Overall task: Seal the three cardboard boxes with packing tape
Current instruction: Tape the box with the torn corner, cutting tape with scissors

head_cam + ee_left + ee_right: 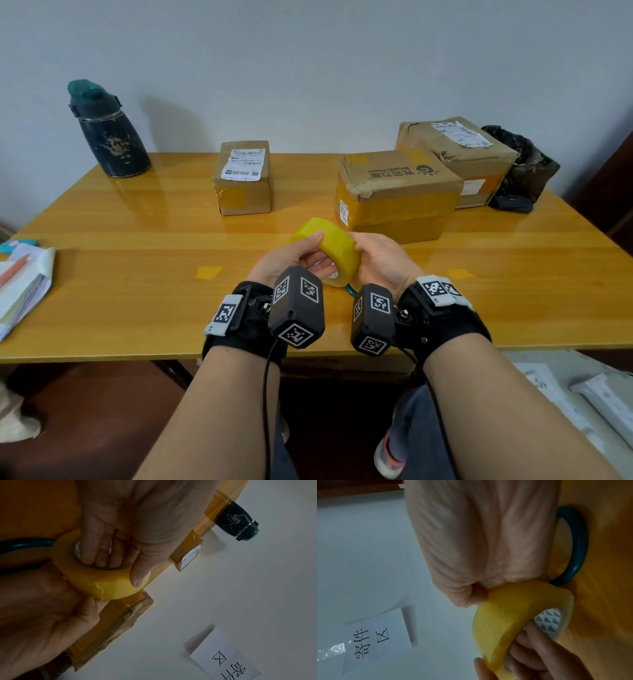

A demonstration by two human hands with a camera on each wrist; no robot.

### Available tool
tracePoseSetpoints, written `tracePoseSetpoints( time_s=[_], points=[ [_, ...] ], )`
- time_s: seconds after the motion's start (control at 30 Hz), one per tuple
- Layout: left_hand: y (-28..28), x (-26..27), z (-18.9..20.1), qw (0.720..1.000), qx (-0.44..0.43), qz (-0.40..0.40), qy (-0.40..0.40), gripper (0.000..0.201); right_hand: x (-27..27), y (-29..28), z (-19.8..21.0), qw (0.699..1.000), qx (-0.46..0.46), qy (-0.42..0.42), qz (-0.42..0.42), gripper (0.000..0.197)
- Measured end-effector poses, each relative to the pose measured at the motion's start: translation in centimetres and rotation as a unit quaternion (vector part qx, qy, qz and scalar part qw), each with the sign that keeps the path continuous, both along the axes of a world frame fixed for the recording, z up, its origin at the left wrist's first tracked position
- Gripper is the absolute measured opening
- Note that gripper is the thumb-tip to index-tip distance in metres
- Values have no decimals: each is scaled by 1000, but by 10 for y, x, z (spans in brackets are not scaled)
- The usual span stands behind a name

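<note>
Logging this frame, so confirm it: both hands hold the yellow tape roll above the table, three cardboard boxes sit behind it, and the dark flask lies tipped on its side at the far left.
One detail is wrong: the dark flask stands upright at the far left, as the head view shows. The rest holds: left hand and right hand hold the yellow tape roll above the table, three cardboard boxes behind it.

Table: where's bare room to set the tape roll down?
Bare patches on the table: between flask and small box; the front left, between papers and left hand; the front right, beside right hand. Crowded: back right, where two boxes and a black bag bunch together.
</note>
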State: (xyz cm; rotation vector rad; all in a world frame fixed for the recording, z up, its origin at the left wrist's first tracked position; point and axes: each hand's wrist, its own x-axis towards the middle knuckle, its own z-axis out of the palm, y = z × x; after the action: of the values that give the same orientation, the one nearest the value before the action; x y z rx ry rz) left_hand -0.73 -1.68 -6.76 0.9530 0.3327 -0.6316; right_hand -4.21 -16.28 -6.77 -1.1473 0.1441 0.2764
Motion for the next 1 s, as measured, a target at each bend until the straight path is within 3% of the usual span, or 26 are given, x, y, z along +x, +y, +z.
tracePoseSetpoints(
  time_s=[0.53,0.6,0.63,0.7,0.77,0.8,0.87,0.93,1.0],
  points=[
    [-3,-1,8,1000,18,-5,5,15,1,-4,2,999,-25,29,-2,40],
    [-1,-4,13,999,51,-15,-9,17,3,-6,4,998,-57,20,-15,38],
    [0,-6,16,993,108,-23,-36,20,5,-8,6,997,-72,14,-16,37],
    [4,-7,25,946,295,-38,-132,28,9,-14,13,994,-112,-7,-5,31],
    [6,-5,34,862,441,-31,-246,38,12,-21,24,984,-174,-34,3,21],
    [5,-3,39,826,475,-41,-302,44,12,-23,32,978,-202,-44,8,17],
    [-2,1,48,771,488,-133,-386,59,13,-27,44,970,-235,-61,17,14],
    [-11,3,58,738,477,-250,-408,66,13,-31,52,966,-249,-71,24,14],
    [-20,4,63,701,498,-307,-409,59,11,-37,57,958,-275,-85,21,15]
  ],
)
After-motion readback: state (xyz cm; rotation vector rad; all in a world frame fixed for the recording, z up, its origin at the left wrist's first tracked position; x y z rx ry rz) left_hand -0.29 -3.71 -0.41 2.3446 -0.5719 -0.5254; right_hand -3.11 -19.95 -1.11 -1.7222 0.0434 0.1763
